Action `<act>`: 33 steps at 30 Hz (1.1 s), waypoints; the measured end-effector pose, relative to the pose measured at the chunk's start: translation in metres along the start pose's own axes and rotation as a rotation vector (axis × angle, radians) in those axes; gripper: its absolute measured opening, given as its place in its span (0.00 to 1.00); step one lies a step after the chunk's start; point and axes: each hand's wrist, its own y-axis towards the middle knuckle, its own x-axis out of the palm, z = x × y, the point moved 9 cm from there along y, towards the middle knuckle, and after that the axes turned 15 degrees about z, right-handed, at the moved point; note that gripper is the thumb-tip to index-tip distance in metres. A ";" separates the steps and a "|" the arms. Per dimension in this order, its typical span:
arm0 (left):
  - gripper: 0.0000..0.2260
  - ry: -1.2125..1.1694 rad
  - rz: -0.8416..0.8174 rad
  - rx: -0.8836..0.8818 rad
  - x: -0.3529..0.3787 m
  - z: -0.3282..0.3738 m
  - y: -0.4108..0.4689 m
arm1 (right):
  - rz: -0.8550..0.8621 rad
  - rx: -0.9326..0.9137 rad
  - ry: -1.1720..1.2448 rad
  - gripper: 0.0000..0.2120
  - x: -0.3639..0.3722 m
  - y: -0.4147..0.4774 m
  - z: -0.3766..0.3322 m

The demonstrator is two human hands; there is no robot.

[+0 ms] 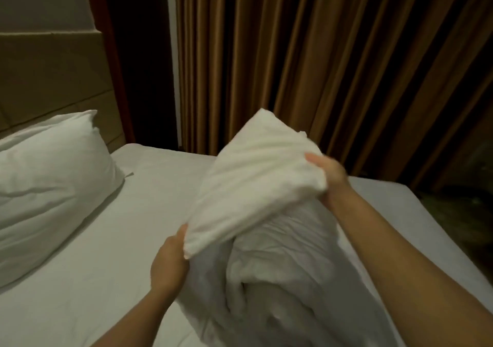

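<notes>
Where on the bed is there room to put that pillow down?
The biggest bare patch of sheet lies between the resting pillow by the headboard and the held pillow, running down beside the left hand. A narrow strip shows past the right hand, by the bed's edge. The middle is crowded by the held pillow.

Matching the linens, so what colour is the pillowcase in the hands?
The pillowcase is plain white, seen best in the head view.
</notes>
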 end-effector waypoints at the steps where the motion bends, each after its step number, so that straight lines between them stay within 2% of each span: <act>1: 0.23 0.074 -0.090 0.126 0.016 0.007 -0.015 | 0.128 -0.001 -0.207 0.16 -0.062 0.008 0.026; 3: 0.23 0.152 -0.293 0.247 0.056 0.024 -0.066 | 0.366 0.142 -0.543 0.21 -0.179 0.000 0.089; 5: 0.23 0.256 -0.410 0.263 0.090 0.038 -0.118 | 0.472 0.317 -0.529 0.23 -0.256 -0.016 0.143; 7: 0.27 0.340 -0.380 0.274 0.097 0.053 -0.141 | 0.429 0.428 -0.474 0.24 -0.287 -0.019 0.179; 8: 0.27 0.304 -0.286 0.322 0.092 0.067 -0.145 | 0.409 0.437 -0.448 0.25 -0.291 -0.016 0.183; 10: 0.25 0.117 -0.089 0.622 0.082 0.115 -0.169 | 0.343 0.418 -0.382 0.26 -0.283 -0.006 0.181; 12: 0.22 -0.028 -0.134 0.975 0.086 0.180 -0.223 | 0.252 0.386 -0.297 0.25 -0.266 0.001 0.172; 13: 0.22 -0.006 -0.208 1.064 0.098 0.203 -0.245 | 0.205 0.362 -0.260 0.23 -0.255 0.003 0.164; 14: 0.22 0.067 -0.301 1.048 0.118 0.212 -0.258 | 0.166 0.345 -0.234 0.20 -0.244 0.004 0.155; 17: 0.29 0.334 -0.526 0.586 0.159 0.187 -0.245 | 0.112 0.342 -0.199 0.16 -0.225 0.006 0.135; 19: 0.31 0.355 -0.530 0.314 0.152 0.165 -0.223 | 0.089 0.362 -0.199 0.16 -0.222 0.009 0.129; 20: 0.33 0.370 -0.523 0.273 0.151 0.156 -0.215 | 0.080 0.365 -0.207 0.16 -0.221 0.011 0.127; 21: 0.34 0.356 -0.518 0.315 0.153 0.158 -0.214 | 0.075 0.368 -0.233 0.16 -0.224 0.014 0.130; 23: 0.35 0.304 -0.504 0.573 0.157 0.181 -0.223 | 0.078 0.372 -0.283 0.17 -0.229 0.015 0.137; 25: 0.36 0.363 -0.663 0.855 0.177 0.205 -0.262 | 0.105 0.405 -0.317 0.17 -0.242 0.016 0.152; 27: 0.38 0.452 -0.829 1.018 0.198 0.220 -0.305 | 0.151 0.436 -0.325 0.17 -0.257 0.015 0.167; 30: 0.36 0.475 -0.819 1.138 0.219 0.243 -0.339 | 0.208 0.370 -0.371 0.19 -0.271 0.022 0.169; 33: 0.22 0.485 -0.852 1.111 0.239 0.244 -0.341 | 0.253 0.277 -0.387 0.22 -0.282 0.038 0.148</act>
